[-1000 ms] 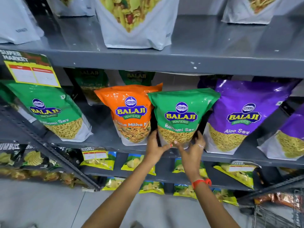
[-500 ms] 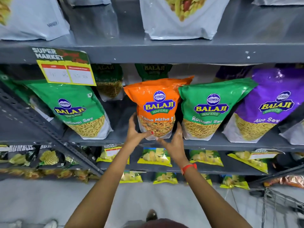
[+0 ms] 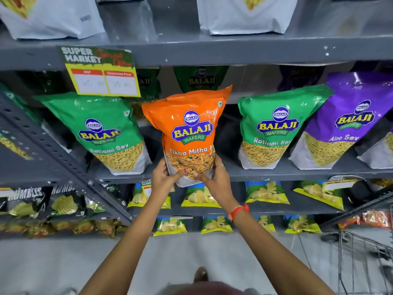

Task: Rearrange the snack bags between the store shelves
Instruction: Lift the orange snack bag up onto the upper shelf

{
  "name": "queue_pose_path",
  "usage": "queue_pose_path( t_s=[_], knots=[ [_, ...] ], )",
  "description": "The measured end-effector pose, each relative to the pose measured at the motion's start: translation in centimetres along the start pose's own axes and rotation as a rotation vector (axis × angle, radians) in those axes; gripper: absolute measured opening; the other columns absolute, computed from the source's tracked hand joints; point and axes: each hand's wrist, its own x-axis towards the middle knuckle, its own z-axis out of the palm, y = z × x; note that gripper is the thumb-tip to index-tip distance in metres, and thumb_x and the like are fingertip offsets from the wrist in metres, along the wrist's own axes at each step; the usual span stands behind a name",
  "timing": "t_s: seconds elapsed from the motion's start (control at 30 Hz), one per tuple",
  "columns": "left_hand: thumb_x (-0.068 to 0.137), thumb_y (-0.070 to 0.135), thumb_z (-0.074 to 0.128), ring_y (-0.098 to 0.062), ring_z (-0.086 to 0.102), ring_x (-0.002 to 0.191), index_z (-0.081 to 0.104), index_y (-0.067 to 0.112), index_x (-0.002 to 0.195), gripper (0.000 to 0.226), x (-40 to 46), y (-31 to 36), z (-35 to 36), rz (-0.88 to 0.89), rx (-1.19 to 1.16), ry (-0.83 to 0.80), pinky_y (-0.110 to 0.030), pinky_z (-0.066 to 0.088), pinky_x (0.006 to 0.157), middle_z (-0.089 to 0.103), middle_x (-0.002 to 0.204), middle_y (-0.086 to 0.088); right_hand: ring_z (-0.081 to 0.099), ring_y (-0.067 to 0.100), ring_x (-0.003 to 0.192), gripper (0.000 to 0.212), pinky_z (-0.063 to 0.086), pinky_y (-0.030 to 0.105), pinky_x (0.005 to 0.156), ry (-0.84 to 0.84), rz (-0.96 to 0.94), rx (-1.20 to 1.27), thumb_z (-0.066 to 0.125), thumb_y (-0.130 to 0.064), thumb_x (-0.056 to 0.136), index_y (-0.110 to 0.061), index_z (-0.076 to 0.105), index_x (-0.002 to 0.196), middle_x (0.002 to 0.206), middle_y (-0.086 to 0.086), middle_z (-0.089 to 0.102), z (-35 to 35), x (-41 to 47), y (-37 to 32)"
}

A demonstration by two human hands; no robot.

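An orange Tikha Mitha snack bag [image 3: 189, 128] stands upright at the front edge of the grey middle shelf [image 3: 276, 173], its bottom hanging a little past the edge. My left hand [image 3: 163, 177] grips its lower left corner and my right hand [image 3: 217, 179] grips its lower right corner. A green Ratlami Sev bag [image 3: 274, 128] stands to its right with a gap between them. Another green Ratlami Sev bag [image 3: 106, 133] leans to its left. A purple Aloo Sev bag [image 3: 348, 122] is at the far right.
White bags stand on the top shelf [image 3: 234, 50]. A price tag [image 3: 102, 73] hangs from its edge. More green and purple bags sit behind. Yellow chip packs [image 3: 200, 196] fill the lower shelves. A slanted grey upright [image 3: 53, 150] lies left; a wire trolley [image 3: 365, 252] is lower right.
My hands left the green Ratlami Sev bag, moved left to the orange bag and closed on its lower corners. The orange bag has come forward and away from the green bag.
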Motion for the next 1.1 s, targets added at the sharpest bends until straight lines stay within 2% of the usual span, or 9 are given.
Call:
queue_pose_path(
  t_s=[0.13,0.2,0.33,0.57,0.67,0.77,0.9,1.03,1.1],
  knots=[
    [0.061,0.019,0.079,0.001,0.065,0.09,0.057,0.016,0.112,0.056,-4.1,2.0,-0.6,0.05,-0.032,0.04,-0.011,0.052,0.072,0.067,0.101,0.007,0.057,0.005,0.118,0.065,0.049,0.017,0.09,0.017,-0.071,0.015,0.077,-0.047,0.07,-0.055,0.04,0.123,0.123,-0.017,0.06,-0.8,-3.4,-1.6],
    [0.056,0.036,0.077,0.001,0.066,0.093,0.059,0.027,0.11,0.058,-5.9,3.5,0.0,0.098,-0.039,0.041,-0.013,0.053,0.074,0.07,0.097,0.019,0.059,0.005,0.118,0.068,0.052,0.023,0.092,0.059,-0.079,0.044,0.078,-0.051,0.067,-0.06,0.04,0.123,0.128,-0.01,0.061,-2.2,-5.2,-2.7],
    [0.055,0.043,0.079,-0.007,0.068,0.093,0.06,0.038,0.101,0.05,-8.4,7.9,2.9,0.194,-0.078,0.007,-0.019,0.055,0.075,0.072,0.094,0.025,0.059,0.014,0.122,0.079,0.054,0.045,0.096,0.186,-0.16,0.043,0.08,-0.052,0.063,-0.041,0.047,0.134,0.134,0.0,0.058,-6.8,-7.4,-5.2],
    [0.059,0.047,0.076,-0.011,0.068,0.095,0.06,0.025,0.111,0.059,-8.1,18.4,10.6,0.427,-0.093,-0.051,-0.034,0.058,0.08,0.071,0.1,0.003,0.057,0.018,0.122,0.079,0.05,0.044,0.101,0.427,-0.347,-0.006,0.08,-0.051,0.063,-0.035,0.051,0.134,0.129,0.003,0.059,-16.9,-6.6,-12.3],
    [0.056,0.053,0.075,-0.013,0.068,0.096,0.062,0.022,0.111,0.065,-7.3,23.2,14.4,0.529,-0.099,-0.047,-0.041,0.057,0.083,0.073,0.101,-0.001,0.059,0.004,0.116,0.08,0.051,0.026,0.096,0.495,-0.446,-0.006,0.081,-0.039,0.065,-0.02,0.051,0.137,0.123,0.001,0.062,-21.8,-5.5,-15.8],
    [0.056,0.057,0.072,-0.012,0.069,0.092,0.062,0.022,0.11,0.064,-6.7,27.6,17.9,0.614,-0.083,-0.023,-0.044,0.056,0.082,0.074,0.099,-0.001,0.057,0.01,0.121,0.077,0.049,0.034,0.102,0.561,-0.519,-0.014,0.078,-0.047,0.066,-0.026,0.051,0.135,0.127,0.0,0.061,-26.0,-4.5,-18.5],
    [0.057,0.062,0.067,-0.01,0.069,0.088,0.06,0.028,0.107,0.06,-6.0,32.9,21.7,0.709,-0.047,-0.018,-0.044,0.056,0.081,0.074,0.093,0.005,0.062,0.019,0.118,0.08,0.051,0.046,0.101,0.559,-0.6,-0.02,0.077,-0.05,0.068,-0.027,0.047,0.139,0.13,0.008,0.062,-31.4,-2.0,-21.4],
    [0.057,0.061,0.068,-0.022,0.068,0.094,0.06,0.026,0.11,0.064,-5.0,37.2,24.7,0.764,0.054,-0.004,-0.04,0.053,0.084,0.075,0.099,-0.003,0.063,0.017,0.116,0.08,0.052,0.028,0.092,0.541,-0.62,-0.021,0.075,-0.048,0.069,-0.023,0.046,0.138,0.129,0.007,0.064,-35.2,-0.1,-23.7],
    [0.058,0.055,0.07,-0.026,0.066,0.097,0.062,0.023,0.108,0.06,-4.1,38.6,26.2,0.743,0.062,-0.02,-0.036,0.049,0.081,0.074,0.101,-0.008,0.059,0.018,0.122,0.077,0.05,0.035,0.098,0.553,-0.613,-0.048,0.074,-0.047,0.071,-0.024,0.045,0.138,0.132,0.006,0.063,-36.6,1.2,-24.1]
  ],
)
